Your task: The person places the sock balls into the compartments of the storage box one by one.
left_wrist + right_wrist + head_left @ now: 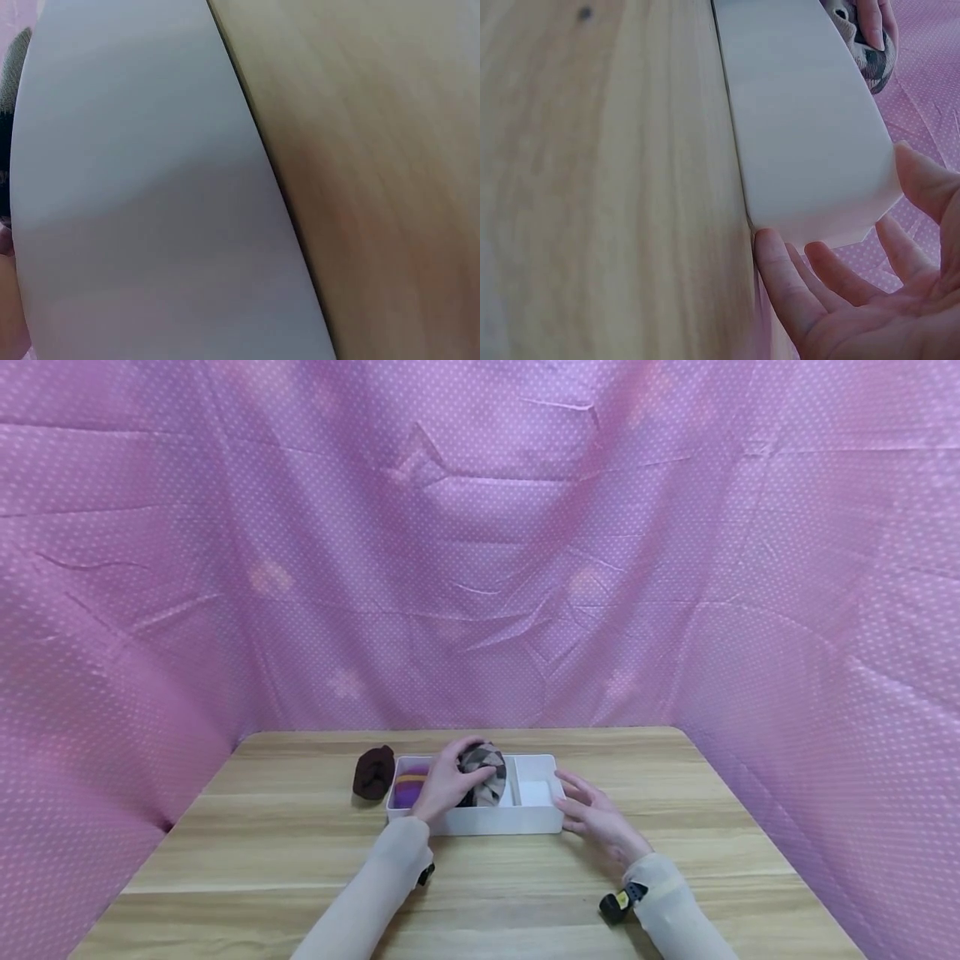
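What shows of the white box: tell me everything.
The white box is long and open-topped, with plastic-looking walls and rounded corners. It stands upright on the wooden table, long side toward the person. A divider sets off the right compartment, whose floor shows; the left hand hides part of the rest. A purple item with an orange band lies in the left end, and that hand holds a checked cloth item at the middle. The right hand touches the right end.

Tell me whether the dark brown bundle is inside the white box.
No, the dark brown bundle lies on the table, outside the white box.
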The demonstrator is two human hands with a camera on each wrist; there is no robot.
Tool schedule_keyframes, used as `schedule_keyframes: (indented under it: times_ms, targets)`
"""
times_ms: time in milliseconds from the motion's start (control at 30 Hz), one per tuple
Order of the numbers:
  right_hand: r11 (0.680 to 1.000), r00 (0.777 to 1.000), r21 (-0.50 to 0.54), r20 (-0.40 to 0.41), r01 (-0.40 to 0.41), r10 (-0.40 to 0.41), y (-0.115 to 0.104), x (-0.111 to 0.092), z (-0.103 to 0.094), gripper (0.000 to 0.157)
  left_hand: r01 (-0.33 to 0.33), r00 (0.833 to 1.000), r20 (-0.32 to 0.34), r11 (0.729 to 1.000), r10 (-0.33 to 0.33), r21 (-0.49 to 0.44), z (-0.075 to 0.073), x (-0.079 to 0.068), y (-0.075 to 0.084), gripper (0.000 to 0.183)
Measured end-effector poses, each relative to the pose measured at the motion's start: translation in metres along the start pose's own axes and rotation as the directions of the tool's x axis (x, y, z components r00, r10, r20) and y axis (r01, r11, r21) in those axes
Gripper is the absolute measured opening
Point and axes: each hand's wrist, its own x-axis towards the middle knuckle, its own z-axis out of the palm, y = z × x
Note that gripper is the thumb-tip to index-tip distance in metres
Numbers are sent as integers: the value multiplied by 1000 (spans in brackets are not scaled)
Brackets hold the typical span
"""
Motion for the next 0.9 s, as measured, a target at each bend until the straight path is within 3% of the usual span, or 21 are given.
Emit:
schedule_keyframes:
  times_ms: [433,700,900]
  targets:
    - [999,998,39,64,22,-25,4,-3,-3,67,-52,997,54,997,49,50,16,0,3,49]
    - [999,999,41,46,10,-12,2,-6,-5,69,-74,990,123,996,69,42,19,-1,7,49]
    - [999,999,40,44,13,-14,1,-7,-5,68,-38,989,146,996,27,77,20,-4,9,48]
